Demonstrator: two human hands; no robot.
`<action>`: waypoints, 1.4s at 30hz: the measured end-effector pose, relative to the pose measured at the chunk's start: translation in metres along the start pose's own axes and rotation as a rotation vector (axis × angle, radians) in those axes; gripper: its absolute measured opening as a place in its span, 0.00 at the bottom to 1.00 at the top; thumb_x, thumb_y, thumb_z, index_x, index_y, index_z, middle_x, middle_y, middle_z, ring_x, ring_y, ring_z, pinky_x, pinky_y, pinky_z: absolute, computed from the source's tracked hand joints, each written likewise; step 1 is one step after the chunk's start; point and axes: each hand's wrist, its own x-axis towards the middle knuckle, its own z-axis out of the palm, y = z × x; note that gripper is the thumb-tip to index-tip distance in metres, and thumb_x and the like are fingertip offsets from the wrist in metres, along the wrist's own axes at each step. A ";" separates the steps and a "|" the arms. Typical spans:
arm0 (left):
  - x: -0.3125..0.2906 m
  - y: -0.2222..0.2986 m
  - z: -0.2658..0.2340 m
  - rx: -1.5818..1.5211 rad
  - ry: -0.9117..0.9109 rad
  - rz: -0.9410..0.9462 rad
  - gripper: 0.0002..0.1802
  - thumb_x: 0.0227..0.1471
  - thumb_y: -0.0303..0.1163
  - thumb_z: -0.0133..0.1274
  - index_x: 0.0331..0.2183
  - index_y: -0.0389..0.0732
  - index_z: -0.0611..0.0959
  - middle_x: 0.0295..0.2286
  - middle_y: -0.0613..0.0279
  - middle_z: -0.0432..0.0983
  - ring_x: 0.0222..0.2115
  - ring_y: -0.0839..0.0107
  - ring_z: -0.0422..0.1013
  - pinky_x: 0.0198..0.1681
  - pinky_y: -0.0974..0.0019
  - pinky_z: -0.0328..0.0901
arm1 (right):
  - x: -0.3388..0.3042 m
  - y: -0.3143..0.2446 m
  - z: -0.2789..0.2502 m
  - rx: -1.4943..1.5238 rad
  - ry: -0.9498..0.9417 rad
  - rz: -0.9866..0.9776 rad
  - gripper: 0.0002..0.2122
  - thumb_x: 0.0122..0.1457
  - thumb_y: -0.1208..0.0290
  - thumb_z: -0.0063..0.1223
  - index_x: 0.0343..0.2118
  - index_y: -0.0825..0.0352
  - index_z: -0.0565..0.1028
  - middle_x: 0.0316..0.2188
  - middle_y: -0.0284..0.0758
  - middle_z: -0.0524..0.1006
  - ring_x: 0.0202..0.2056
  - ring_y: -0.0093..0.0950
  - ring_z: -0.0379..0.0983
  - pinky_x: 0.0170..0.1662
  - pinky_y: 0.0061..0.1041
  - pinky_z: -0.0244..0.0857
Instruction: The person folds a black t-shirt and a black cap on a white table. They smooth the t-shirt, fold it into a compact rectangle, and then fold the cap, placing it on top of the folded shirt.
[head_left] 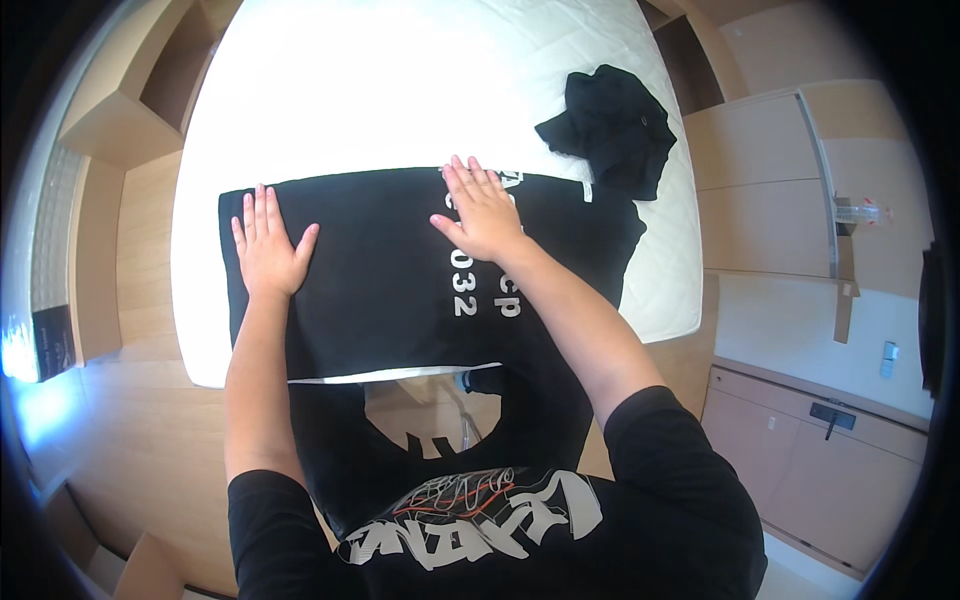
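A black garment with white printed lettering, seemingly a T-shirt (375, 270), lies spread flat across the near end of a white mattress (380, 80). My left hand (270, 250) rests palm down on its left part, fingers stretched toward the far edge. Farther right, my right hand (485, 215) lies flat over some of the lettering, its fingertips at the garment's far edge. Neither hand grips the cloth. A small white tag (588, 191) shows near the garment's far right corner. Beyond that corner sits a crumpled black cloth item (615, 130), whose kind I cannot make out.
Light wooden shelving (120, 130) stands left of the mattress, above a wooden floor (150, 270). On the right are pale cabinets (760, 185), a clear plastic bottle (862, 211) and a door with a dark handle (832, 417).
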 end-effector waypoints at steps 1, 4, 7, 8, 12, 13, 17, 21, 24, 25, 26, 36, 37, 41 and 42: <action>-0.001 0.000 0.001 -0.003 0.004 0.002 0.48 0.57 0.62 0.42 0.66 0.40 0.52 0.67 0.59 0.43 0.69 0.64 0.37 0.69 0.53 0.33 | -0.002 0.006 0.000 0.011 -0.003 0.015 0.38 0.63 0.42 0.36 0.68 0.65 0.48 0.70 0.39 0.46 0.71 0.37 0.36 0.71 0.37 0.30; 0.000 0.001 0.002 -0.004 0.010 0.004 0.48 0.57 0.62 0.42 0.66 0.40 0.52 0.67 0.59 0.43 0.68 0.63 0.37 0.69 0.52 0.33 | -0.005 0.026 -0.003 0.035 -0.016 0.059 0.38 0.64 0.42 0.35 0.68 0.67 0.47 0.70 0.41 0.44 0.71 0.38 0.34 0.71 0.38 0.29; -0.001 0.005 0.001 -0.003 0.011 0.005 0.48 0.57 0.61 0.43 0.66 0.40 0.52 0.67 0.59 0.44 0.68 0.63 0.38 0.69 0.52 0.34 | -0.008 0.029 -0.003 -0.006 -0.012 0.139 0.39 0.64 0.43 0.35 0.68 0.69 0.46 0.70 0.42 0.43 0.71 0.38 0.34 0.71 0.39 0.28; 0.000 0.003 0.002 -0.006 0.024 0.009 0.48 0.56 0.61 0.43 0.66 0.40 0.52 0.67 0.58 0.44 0.68 0.63 0.38 0.69 0.52 0.34 | -0.006 0.025 -0.001 -0.037 0.007 0.153 0.39 0.64 0.43 0.35 0.68 0.70 0.46 0.70 0.44 0.42 0.71 0.39 0.34 0.71 0.39 0.28; 0.000 -0.001 0.008 -0.029 0.069 0.027 0.47 0.57 0.59 0.44 0.66 0.40 0.52 0.67 0.58 0.45 0.68 0.61 0.39 0.69 0.51 0.34 | -0.008 -0.011 -0.010 0.086 0.028 -0.055 0.39 0.63 0.44 0.38 0.67 0.72 0.48 0.69 0.46 0.46 0.70 0.41 0.37 0.71 0.41 0.30; 0.000 0.000 0.008 -0.035 0.077 0.031 0.46 0.57 0.58 0.44 0.66 0.41 0.52 0.67 0.59 0.45 0.68 0.61 0.39 0.69 0.51 0.34 | -0.012 -0.012 -0.003 0.097 0.052 -0.079 0.39 0.63 0.44 0.39 0.67 0.71 0.49 0.69 0.44 0.47 0.70 0.40 0.39 0.71 0.40 0.32; 0.000 -0.001 0.012 -0.004 0.079 0.040 0.47 0.57 0.60 0.43 0.66 0.40 0.52 0.67 0.57 0.45 0.68 0.61 0.38 0.69 0.51 0.34 | -0.023 0.021 -0.002 0.069 0.003 -0.022 0.37 0.63 0.44 0.39 0.68 0.66 0.50 0.70 0.38 0.48 0.70 0.36 0.39 0.70 0.38 0.34; 0.000 -0.001 0.014 0.005 0.086 0.047 0.46 0.58 0.59 0.43 0.66 0.41 0.51 0.67 0.59 0.44 0.68 0.62 0.38 0.69 0.51 0.34 | -0.044 0.077 -0.008 -0.013 0.009 0.104 0.37 0.63 0.43 0.37 0.68 0.65 0.50 0.70 0.39 0.49 0.70 0.37 0.40 0.70 0.38 0.34; -0.001 -0.004 0.017 -0.011 0.117 0.057 0.46 0.58 0.59 0.43 0.66 0.41 0.51 0.67 0.60 0.44 0.68 0.62 0.38 0.69 0.51 0.34 | -0.062 0.117 -0.009 -0.059 -0.003 0.231 0.38 0.64 0.42 0.35 0.69 0.64 0.47 0.70 0.36 0.46 0.71 0.35 0.38 0.71 0.35 0.33; 0.000 -0.004 0.018 -0.008 0.121 0.061 0.46 0.58 0.59 0.43 0.66 0.41 0.51 0.67 0.60 0.44 0.68 0.62 0.38 0.69 0.51 0.34 | -0.067 0.125 -0.009 -0.093 -0.001 0.216 0.38 0.64 0.42 0.35 0.69 0.64 0.46 0.71 0.36 0.45 0.71 0.33 0.38 0.71 0.33 0.32; 0.000 -0.004 0.019 -0.006 0.124 0.064 0.46 0.58 0.59 0.43 0.66 0.41 0.52 0.67 0.60 0.44 0.68 0.62 0.38 0.69 0.51 0.35 | -0.070 0.129 -0.006 -0.100 -0.008 0.209 0.38 0.64 0.42 0.34 0.69 0.64 0.46 0.71 0.36 0.45 0.71 0.33 0.38 0.71 0.33 0.32; 0.001 -0.006 0.026 -0.007 0.144 0.086 0.46 0.58 0.60 0.42 0.66 0.41 0.52 0.67 0.59 0.43 0.68 0.60 0.38 0.69 0.50 0.35 | -0.129 0.105 -0.031 0.042 0.009 0.178 0.35 0.63 0.52 0.46 0.67 0.68 0.51 0.69 0.45 0.48 0.70 0.43 0.40 0.70 0.42 0.35; 0.001 -0.008 0.026 -0.007 0.138 0.089 0.47 0.58 0.60 0.42 0.66 0.40 0.52 0.67 0.59 0.43 0.68 0.60 0.38 0.69 0.50 0.34 | -0.150 0.098 -0.034 0.064 -0.002 0.190 0.35 0.63 0.53 0.46 0.67 0.68 0.51 0.69 0.45 0.48 0.70 0.44 0.40 0.70 0.43 0.35; 0.006 -0.018 0.034 -0.103 0.119 0.153 0.48 0.56 0.61 0.45 0.66 0.40 0.52 0.67 0.56 0.42 0.68 0.57 0.37 0.68 0.48 0.33 | -0.251 0.081 -0.021 0.132 -0.011 0.385 0.34 0.63 0.55 0.48 0.66 0.67 0.52 0.69 0.47 0.48 0.69 0.47 0.39 0.69 0.45 0.35; 0.006 -0.023 0.034 -0.142 0.110 0.172 0.48 0.55 0.60 0.47 0.66 0.40 0.52 0.67 0.54 0.42 0.68 0.56 0.37 0.68 0.47 0.33 | -0.272 0.078 -0.019 0.136 -0.002 0.436 0.34 0.62 0.56 0.49 0.66 0.68 0.52 0.68 0.48 0.49 0.69 0.47 0.40 0.69 0.45 0.35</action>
